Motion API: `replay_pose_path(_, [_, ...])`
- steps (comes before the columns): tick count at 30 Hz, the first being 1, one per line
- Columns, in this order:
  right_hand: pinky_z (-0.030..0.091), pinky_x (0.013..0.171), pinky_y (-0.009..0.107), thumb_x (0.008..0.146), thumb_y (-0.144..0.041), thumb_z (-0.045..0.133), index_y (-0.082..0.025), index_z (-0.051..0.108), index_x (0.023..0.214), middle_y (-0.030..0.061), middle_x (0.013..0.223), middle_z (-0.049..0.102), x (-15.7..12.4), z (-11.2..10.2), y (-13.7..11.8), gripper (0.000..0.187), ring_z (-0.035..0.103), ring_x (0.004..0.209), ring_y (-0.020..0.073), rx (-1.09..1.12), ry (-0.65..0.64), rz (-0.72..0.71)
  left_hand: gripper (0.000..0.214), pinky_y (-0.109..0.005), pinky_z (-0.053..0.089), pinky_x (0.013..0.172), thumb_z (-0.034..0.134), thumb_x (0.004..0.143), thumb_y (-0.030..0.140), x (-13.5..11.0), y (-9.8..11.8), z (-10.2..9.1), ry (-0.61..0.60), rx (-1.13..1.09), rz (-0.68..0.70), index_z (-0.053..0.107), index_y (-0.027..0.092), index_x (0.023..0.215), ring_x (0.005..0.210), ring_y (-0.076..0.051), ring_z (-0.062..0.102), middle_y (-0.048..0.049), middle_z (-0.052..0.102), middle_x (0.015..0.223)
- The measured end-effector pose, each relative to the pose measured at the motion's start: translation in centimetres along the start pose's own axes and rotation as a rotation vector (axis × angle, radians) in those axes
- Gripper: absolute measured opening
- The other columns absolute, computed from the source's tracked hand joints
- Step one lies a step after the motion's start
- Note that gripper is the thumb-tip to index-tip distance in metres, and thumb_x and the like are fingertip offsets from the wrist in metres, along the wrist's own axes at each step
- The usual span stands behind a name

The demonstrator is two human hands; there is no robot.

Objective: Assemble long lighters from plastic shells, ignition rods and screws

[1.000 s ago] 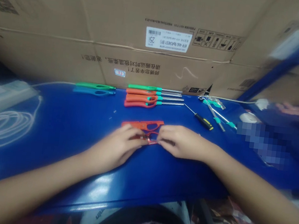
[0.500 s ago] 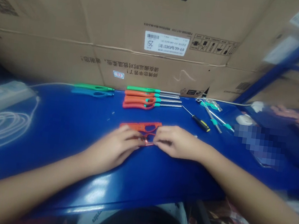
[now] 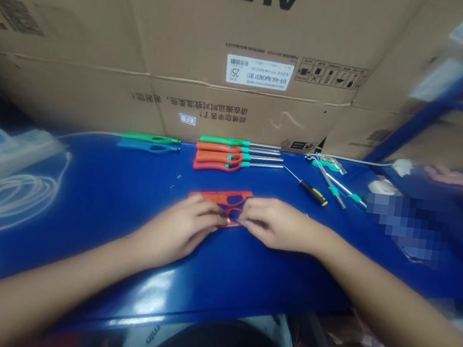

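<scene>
Both hands meet over a red lighter casing half [image 3: 233, 224] low on the blue table. My left hand [image 3: 185, 224] pinches its left part. At its right end the closed fingers of my right hand [image 3: 278, 222] grip it. The fingers hide much of the piece, though its oval trigger opening shows between them. Just beyond lies another orange-red casing half [image 3: 220, 196], also with an oval opening. Farther back lie several assembled long lighters [image 3: 217, 155], green, orange and red, with metal tubes. A black and yellow screwdriver [image 3: 313, 192] lies to the right.
Green and blue lighter casings [image 3: 148, 142] lie at the back left. Metal tubes with turquoise parts [image 3: 333, 186] are at the back right. A coiled white cable [image 3: 8, 202] lies left. A large cardboard box [image 3: 180, 38] stands behind the table [image 3: 128, 189].
The view has shifted slightly, moving the scene a little right and down. Both hands stay in nearly the same pose on the red casing half.
</scene>
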State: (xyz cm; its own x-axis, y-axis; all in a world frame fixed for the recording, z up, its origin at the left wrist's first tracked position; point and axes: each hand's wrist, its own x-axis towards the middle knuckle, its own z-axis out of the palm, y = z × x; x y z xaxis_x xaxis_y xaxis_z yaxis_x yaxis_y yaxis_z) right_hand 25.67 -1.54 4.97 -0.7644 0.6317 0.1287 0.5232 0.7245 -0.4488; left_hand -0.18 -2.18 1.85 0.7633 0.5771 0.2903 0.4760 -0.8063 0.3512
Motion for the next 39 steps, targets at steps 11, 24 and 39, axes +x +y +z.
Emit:
replay_pose_path(11, [0.05, 0.073, 0.029, 0.096, -0.02, 0.053, -0.016, 0.07, 0.097, 0.0081, 0.098, 0.067, -0.6, -0.5, 0.1, 0.017, 0.063, 0.082, 0.0176, -0.112, -0.056, -0.06, 0.028, -0.043, 0.048, 0.102, 0.051, 0.102, 0.02, 0.0, -0.3, -0.1, 0.024, 0.005, 0.038, 0.069, 0.026, 0.122, 0.119, -0.024, 0.057, -0.0064, 0.068, 0.127])
replay_pose_path(24, [0.048, 0.073, 0.029, 0.092, -0.02, 0.056, -0.019, 0.072, 0.102, 0.0064, 0.099, 0.071, -1.3, -2.9, 2.4, 0.019, 0.065, 0.083, 0.0173, -0.175, 0.137, 0.017, 0.029, -0.043, 0.05, 0.1, 0.05, 0.102, 0.021, -0.1, -0.6, -0.1, 0.035, 0.023, 0.056, 0.069, 0.026, 0.123, 0.117, -0.024, 0.061, -0.0082, 0.069, 0.125])
replay_pose_path(39, [0.036, 0.054, 0.024, 0.077, -0.034, 0.079, -0.015, 0.073, 0.078, 0.0002, 0.068, 0.066, 0.8, -1.6, 2.0, 0.02, 0.05, 0.058, 0.0102, 0.235, -0.161, 0.626, 0.029, -0.042, 0.052, 0.099, 0.051, 0.102, 0.02, -0.1, -0.8, -0.1, 0.04, 0.015, 0.077, 0.069, 0.025, 0.124, 0.117, -0.023, 0.061, -0.0048, 0.071, 0.127])
